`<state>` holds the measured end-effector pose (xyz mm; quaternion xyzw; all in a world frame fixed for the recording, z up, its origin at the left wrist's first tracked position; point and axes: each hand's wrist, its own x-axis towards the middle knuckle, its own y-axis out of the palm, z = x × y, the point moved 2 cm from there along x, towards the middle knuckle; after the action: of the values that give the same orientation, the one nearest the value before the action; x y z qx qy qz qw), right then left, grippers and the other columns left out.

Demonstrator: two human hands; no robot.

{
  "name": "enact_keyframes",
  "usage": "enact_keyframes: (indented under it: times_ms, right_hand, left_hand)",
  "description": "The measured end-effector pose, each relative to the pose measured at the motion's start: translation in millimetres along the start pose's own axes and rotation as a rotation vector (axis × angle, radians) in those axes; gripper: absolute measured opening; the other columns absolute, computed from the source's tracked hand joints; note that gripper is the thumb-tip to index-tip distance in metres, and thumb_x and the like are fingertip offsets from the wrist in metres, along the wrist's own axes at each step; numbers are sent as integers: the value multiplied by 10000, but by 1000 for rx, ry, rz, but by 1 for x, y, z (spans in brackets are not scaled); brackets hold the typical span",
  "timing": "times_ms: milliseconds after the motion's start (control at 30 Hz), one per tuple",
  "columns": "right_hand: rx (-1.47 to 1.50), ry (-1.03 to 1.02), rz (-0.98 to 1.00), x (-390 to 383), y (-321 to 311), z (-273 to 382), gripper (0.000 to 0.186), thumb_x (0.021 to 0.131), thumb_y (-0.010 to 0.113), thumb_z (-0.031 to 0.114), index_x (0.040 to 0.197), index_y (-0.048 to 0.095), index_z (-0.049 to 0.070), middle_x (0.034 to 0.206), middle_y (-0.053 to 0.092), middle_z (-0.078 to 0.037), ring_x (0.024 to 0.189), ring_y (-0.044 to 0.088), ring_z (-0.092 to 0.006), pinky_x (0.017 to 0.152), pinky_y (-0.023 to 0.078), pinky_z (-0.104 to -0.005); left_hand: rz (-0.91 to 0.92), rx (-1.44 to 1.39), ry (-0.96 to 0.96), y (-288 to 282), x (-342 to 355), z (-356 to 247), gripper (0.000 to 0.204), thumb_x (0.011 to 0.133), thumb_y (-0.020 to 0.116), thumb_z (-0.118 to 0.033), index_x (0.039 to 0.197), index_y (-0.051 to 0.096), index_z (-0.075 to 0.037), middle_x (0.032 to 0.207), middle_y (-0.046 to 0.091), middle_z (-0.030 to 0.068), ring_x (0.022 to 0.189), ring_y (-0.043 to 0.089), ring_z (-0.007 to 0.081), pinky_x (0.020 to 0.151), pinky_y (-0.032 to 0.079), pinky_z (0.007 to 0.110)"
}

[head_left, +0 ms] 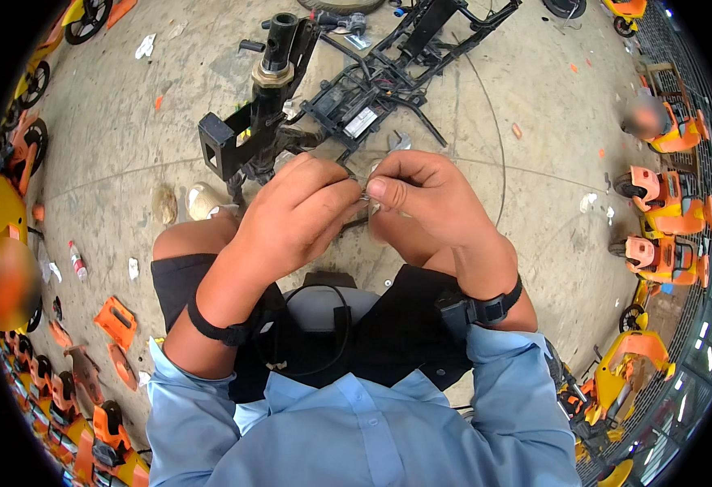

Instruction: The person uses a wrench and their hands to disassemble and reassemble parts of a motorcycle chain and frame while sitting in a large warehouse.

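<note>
Left grip [295,203], right grip [437,199], part [365,196]; axis unclear

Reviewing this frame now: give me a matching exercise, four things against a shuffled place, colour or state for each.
Things
1. right hand
2. brass-coloured nut
3. plastic bottle
4. shirt

Places, colours, states
A. light blue
B. around a black tube
C. fingertips at a small part, close to the left hand
D. on the floor, far left

Pairs: 1-C, 2-B, 3-D, 4-A
</note>
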<state>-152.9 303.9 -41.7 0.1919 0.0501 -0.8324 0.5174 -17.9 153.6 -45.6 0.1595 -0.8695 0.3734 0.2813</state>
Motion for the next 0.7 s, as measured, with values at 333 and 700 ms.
enact_keyframes:
  times_ms: [333, 700]
  right_hand:
    - [66, 52, -16, 0, -10, -8, 213, 941, 724, 224, 950, 692, 13, 780, 600, 5, 684, 488, -61, 558, 358, -231]
    - [-1, 95, -7, 0, -12, -2, 198, 941, 723, 178, 942, 681, -15, 794, 632, -1, 753, 589, -77, 672, 472, -235]
  left_hand:
    - [-3, -1, -5, 3, 3, 5, 362, 677, 830, 2, 999, 668, -26, 927, 631, 125, 784, 611, 299, 655, 484, 379]
    - [14, 2, -14, 9, 1, 8, 348, 686, 828, -1, 999, 681, -32, 915, 640, 121, 763, 614, 289, 637, 479, 374]
